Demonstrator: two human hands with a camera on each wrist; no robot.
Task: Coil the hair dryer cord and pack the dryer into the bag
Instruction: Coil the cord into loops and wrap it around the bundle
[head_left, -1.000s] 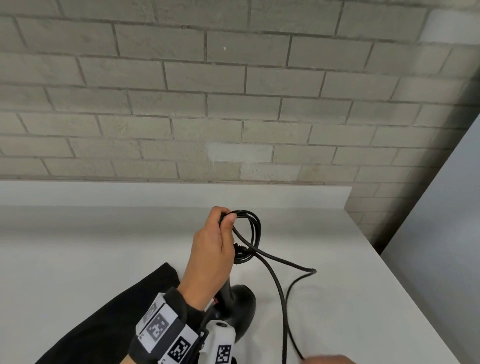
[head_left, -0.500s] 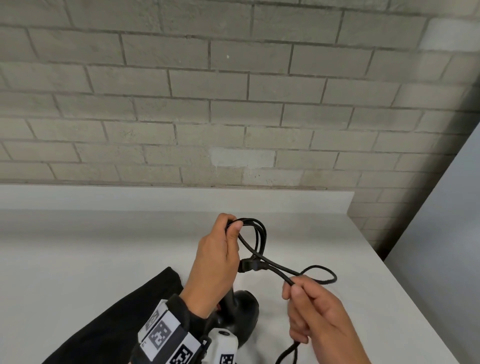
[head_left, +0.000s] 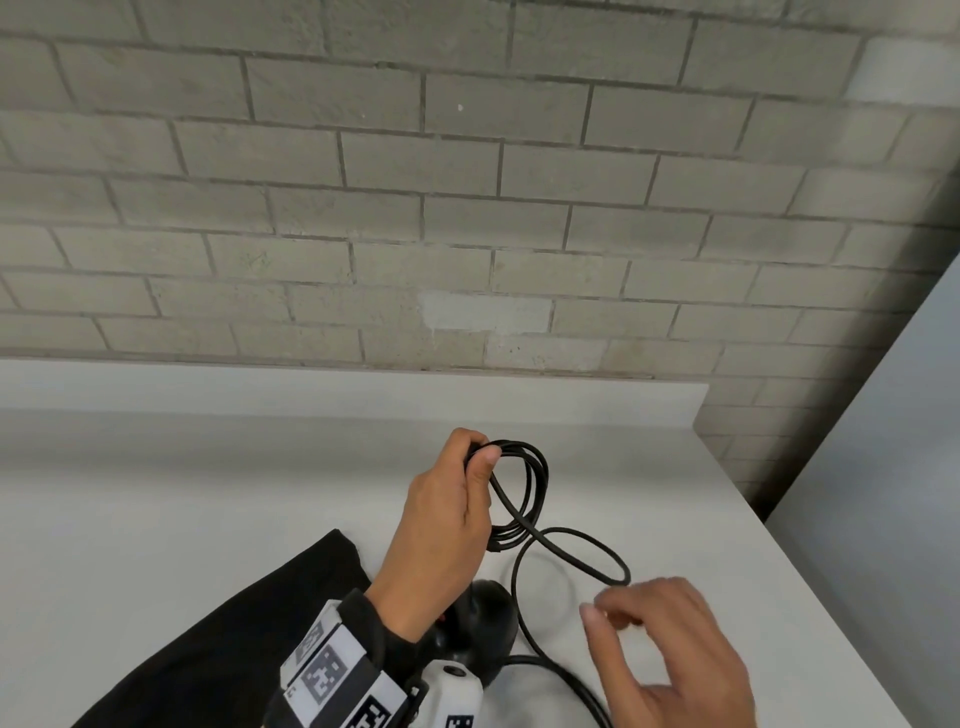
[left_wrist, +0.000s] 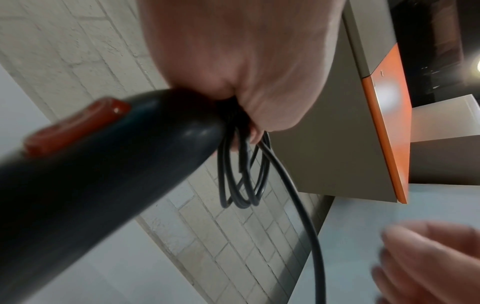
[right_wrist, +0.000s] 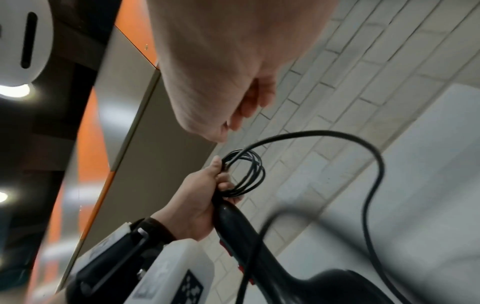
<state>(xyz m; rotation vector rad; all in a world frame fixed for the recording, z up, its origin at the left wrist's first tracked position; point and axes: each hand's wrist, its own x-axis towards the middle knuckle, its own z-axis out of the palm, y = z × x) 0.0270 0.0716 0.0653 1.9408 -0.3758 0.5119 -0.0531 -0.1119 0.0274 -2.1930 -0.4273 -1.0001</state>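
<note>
My left hand (head_left: 475, 457) grips the black hair dryer's (head_left: 488, 623) handle upright together with several coiled turns of black cord (head_left: 537, 483). The left wrist view shows the handle (left_wrist: 103, 174), its red switch (left_wrist: 78, 123) and the coil (left_wrist: 241, 185) hanging under the fingers. A loose loop of cord (head_left: 615, 569) trails right and down off the frame. Just below that loop hovers my right hand (head_left: 670, 649), fingers loosely curled and holding nothing; in its wrist view the fingers (right_wrist: 241, 115) sit above the cord (right_wrist: 363, 148). The black bag (head_left: 208, 639) lies flat at the lower left.
The white counter (head_left: 156, 493) ends against a grey brick wall (head_left: 467, 234) at the back. Its right edge (head_left: 810, 571) drops off beside a grey panel (head_left: 893, 467). An overhead cabinet with an orange edge (left_wrist: 384, 123) shows in the wrist views.
Half a second ago my right hand pinched the cord and lifted it toward the coil. It has let go and dropped back to the right; a new loose loop hangs beside the coil.
</note>
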